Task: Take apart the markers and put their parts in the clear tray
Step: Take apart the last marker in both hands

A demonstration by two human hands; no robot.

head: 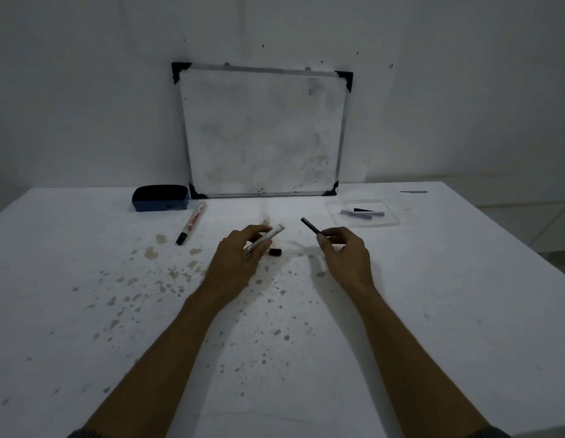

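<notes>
Item 1: white cylindrical marker barrel (pixel 268 238), one, clamped in the curled fingers of the left hand (pixel 240 257), its open end pointing up and away toward the right hand, held above the table

Item 2: thin black ink core (pixel 310 225), one, pinched at its near end between thumb and fingertips of the right hand (pixel 344 254), its free end slanting toward the barrel; the two parts apart

Item 3: small black cap piece (pixel 275 251), one, on the stained white table (pixel 432 295) just beside the left hand's fingers

Item 4: clear shallow plastic tray (pixel 363 213), one, beyond the right hand, holding a few pale and dark parts, count unclear

Item 5: whole white marker with black cap (pixel 192 223), one, lying left of the left hand

Item 6: blue block eraser (pixel 161 198), one, beyond that marker

Item 7: metal-framed whiteboard (pixel 262 134), one, leaning on the wall beyond both hands
</notes>
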